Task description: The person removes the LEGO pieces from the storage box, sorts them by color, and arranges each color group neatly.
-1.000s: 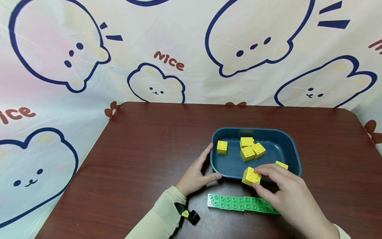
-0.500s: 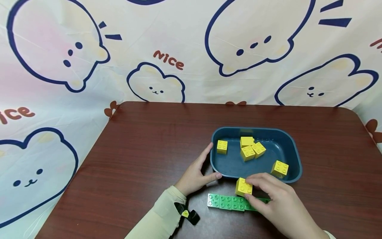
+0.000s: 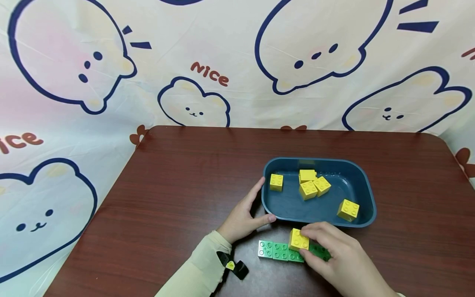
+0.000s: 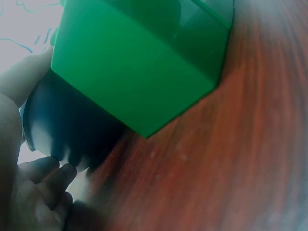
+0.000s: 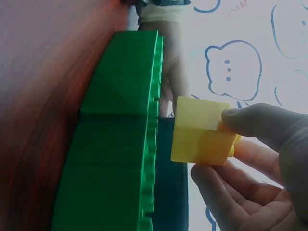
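My right hand (image 3: 339,258) pinches a yellow toy brick (image 3: 299,239) between thumb and fingers. In the right wrist view the yellow brick (image 5: 199,132) hangs a small gap away from the studs of a row of green bricks (image 5: 108,127). The green row (image 3: 280,251) lies studs up in front of the blue tray (image 3: 289,215); my right hand covers its right end. At the tray's left front corner, my left hand (image 3: 239,218) rests against the wall, thumb and fingers spread. The left wrist view shows its fingers (image 4: 57,180) touching the tray's side.
Inside the tray lie several more yellow bricks, one (image 3: 276,182) at the left, a cluster (image 3: 309,190) near the middle and one (image 3: 348,210) at the right front. A brown table (image 3: 178,185) bears everything, with a printed cloth (image 3: 241,49) behind it.
My right hand has carried the yellow brick left and toward me, from over the tray's front rim to above the green row. The left hand and tray have stayed put.
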{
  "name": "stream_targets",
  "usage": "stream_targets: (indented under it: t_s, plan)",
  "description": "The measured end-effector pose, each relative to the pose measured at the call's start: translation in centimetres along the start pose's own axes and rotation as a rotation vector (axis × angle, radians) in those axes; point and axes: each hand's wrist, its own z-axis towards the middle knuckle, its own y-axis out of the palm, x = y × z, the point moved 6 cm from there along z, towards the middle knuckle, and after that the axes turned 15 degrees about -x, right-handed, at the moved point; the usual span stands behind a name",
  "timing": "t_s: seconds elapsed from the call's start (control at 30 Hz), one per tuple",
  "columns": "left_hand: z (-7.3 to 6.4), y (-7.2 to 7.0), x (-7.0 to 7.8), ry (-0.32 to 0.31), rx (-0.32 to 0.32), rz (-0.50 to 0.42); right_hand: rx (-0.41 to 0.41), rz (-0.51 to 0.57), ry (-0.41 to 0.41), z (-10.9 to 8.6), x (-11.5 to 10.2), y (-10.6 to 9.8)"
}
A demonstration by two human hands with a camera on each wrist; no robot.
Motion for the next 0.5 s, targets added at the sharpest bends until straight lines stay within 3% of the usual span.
stream_targets:
  t_s: [0.33, 0.5]
  plan:
    - [-0.1, 0.0, 0.0, -0.008, -0.007, 0.0, 0.028, 0.051, -0.166, -0.2, -1.1, 1.0]
    - [-0.1, 0.0, 0.0, -0.011, -0.006, 0.007, -0.011, 0.102, -0.219, -0.1, -1.8, 1.8]
